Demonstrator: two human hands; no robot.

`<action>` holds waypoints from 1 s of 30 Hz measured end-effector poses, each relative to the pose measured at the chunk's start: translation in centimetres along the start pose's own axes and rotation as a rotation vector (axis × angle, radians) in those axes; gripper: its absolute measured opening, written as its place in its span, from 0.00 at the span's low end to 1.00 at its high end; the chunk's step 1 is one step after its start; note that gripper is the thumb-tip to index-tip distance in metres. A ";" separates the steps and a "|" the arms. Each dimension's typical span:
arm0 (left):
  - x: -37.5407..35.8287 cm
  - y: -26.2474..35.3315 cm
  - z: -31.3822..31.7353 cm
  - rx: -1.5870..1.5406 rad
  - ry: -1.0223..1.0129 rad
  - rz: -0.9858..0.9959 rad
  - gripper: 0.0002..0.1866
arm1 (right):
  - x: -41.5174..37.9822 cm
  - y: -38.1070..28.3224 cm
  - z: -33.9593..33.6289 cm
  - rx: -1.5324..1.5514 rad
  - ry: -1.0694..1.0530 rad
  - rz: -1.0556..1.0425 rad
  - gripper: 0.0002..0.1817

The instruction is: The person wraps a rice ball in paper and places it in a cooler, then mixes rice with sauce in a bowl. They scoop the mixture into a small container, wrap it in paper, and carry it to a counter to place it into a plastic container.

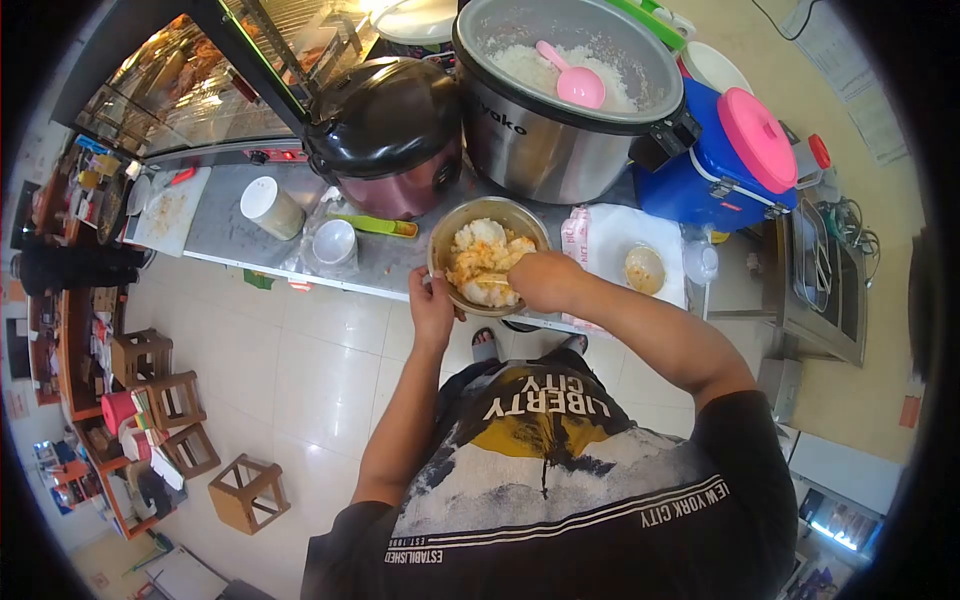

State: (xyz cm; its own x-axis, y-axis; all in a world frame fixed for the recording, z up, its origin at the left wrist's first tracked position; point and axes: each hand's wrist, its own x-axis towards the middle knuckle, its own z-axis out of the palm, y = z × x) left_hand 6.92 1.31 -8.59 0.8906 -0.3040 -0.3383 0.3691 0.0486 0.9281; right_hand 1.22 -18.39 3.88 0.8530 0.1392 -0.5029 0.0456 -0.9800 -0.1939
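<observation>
A metal bowl (437,243) stands at the front edge of the counter, holding white rice (488,292) mixed with an orange-yellow seasoning. My left hand (432,308) grips the bowl's left rim, thumb above and fingers around the outside. Over the bowl's right side, my right hand (545,282) is closed in a fist. A pale, narrow piece shows beside its fingers in the rice, but its kind is hidden. Right of the bowl, a small dish (644,270) with seasoning remnants lies on white paper (610,235).
Behind the bowl stand a large open rice cooker (540,150) with a pink scoop (580,87) and a closed dark cooker (385,130). A blue cooler (690,180) is at right. Left are a white-lidded jar (272,208), a plastic tub (335,243) and a green-handled tool (375,226).
</observation>
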 end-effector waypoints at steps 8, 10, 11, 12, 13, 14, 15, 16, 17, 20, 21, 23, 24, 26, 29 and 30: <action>-2.1 -0.5 1.5 -0.078 -0.039 -0.019 0.15 | 2.3 3.8 -0.7 -0.027 -0.041 0.356 0.08; -2.9 -0.2 2.1 -0.101 -0.044 -0.060 0.16 | 1.4 4.4 -0.4 0.036 -0.140 0.290 0.10; -3.3 -0.5 2.5 -0.140 -0.031 -0.081 0.16 | 1.0 4.5 -0.3 0.067 -0.190 0.256 0.11; -3.6 -0.7 2.9 -0.178 -0.018 -0.100 0.16 | 0.2 3.9 -0.5 0.080 -0.139 0.270 0.11; -3.8 -0.8 3.0 -0.213 -0.007 -0.120 0.17 | -1.3 2.8 -0.9 0.097 -0.088 0.287 0.11; -3.9 -0.9 3.0 -0.207 -0.029 -0.150 0.17 | -2.6 1.7 -0.8 0.114 -0.038 0.303 0.11; -4.0 -0.7 2.9 -0.202 -0.051 -0.178 0.17 | -3.4 0.6 -0.3 0.139 0.036 0.285 0.11; -4.0 -0.6 2.9 -0.195 -0.074 -0.204 0.17 | -4.0 -0.6 0.2 0.163 0.111 0.266 0.11; -4.2 -0.7 3.0 -0.196 -0.073 -0.194 0.17 | -4.1 -1.9 1.6 0.175 0.140 0.222 0.11; -4.1 -0.8 3.4 -0.176 -0.097 -0.174 0.16 | -2.6 -3.3 5.3 0.213 0.188 0.159 0.10; -3.9 -0.8 3.2 -0.161 -0.106 -0.178 0.16 | -2.1 -3.3 5.1 0.225 0.164 0.170 0.11; -3.7 -0.9 2.9 -0.165 -0.107 -0.177 0.15 | -2.5 -2.7 4.5 0.199 0.183 0.147 0.11; -3.7 -0.4 3.0 -0.194 -0.095 -0.168 0.14 | -4.2 -2.2 2.2 0.151 0.226 0.109 0.11; -3.5 -0.2 3.0 -0.210 -0.096 -0.147 0.14 | -4.7 -2.2 1.3 0.087 0.208 0.048 0.10; -3.3 -0.3 2.7 -0.159 -0.137 -0.111 0.13 | -3.2 -2.1 3.8 0.064 0.126 0.004 0.10; -3.2 -0.3 2.7 -0.155 -0.133 -0.095 0.13 | -2.1 -0.9 3.7 0.055 0.152 -0.013 0.09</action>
State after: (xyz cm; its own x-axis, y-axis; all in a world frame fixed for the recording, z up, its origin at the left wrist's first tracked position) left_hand 3.26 -0.29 -7.40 0.8106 -0.4366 -0.3903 0.4956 0.1565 0.8543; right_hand -2.51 -17.23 1.99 0.9215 0.1248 -0.3678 0.0324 -0.9684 -0.2474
